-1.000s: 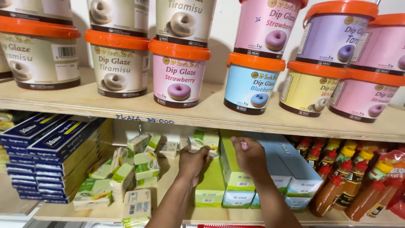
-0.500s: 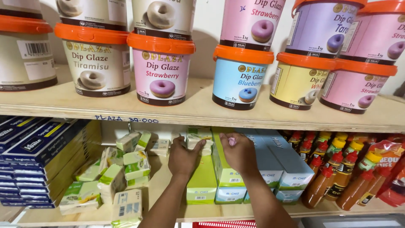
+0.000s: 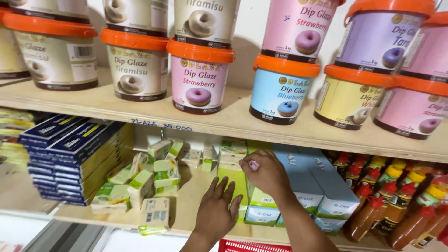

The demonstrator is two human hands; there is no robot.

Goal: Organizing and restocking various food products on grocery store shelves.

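**Lower shelf: squaring up the green boxes**

Far left, blue flat boxes (image 3: 70, 154) stacked on their sides; I leave them alone.

Next along, small green-and-cream packs (image 3: 154, 179) lie loose and tumbled on the lower shelf (image 3: 116, 217), some tipped on edge, one (image 3: 154, 215) hanging at the front lip. I judge that one the likeliest to fall if an elbow sweeps past.

My left hand (image 3: 217, 212) is released, fingers spread, palm down on the shelf board just beside the long green boxes (image 3: 233, 161). It grasps nothing; it serves as a brace.

My right hand (image 3: 266, 172) is loosely clenched at the top near corner of the green boxes, fingertips touching the edge. Whether it pinches the box or only presses it, I cannot tell.

To do this well, I judge: keep the left palm planted, nudge the green stack straight back along its length, keep it flush against the pale blue cartons (image 3: 317, 186) on its right.

Far right, red-capped sauce bottles (image 3: 373, 210) stand close; keep the right forearm low and clear of them.
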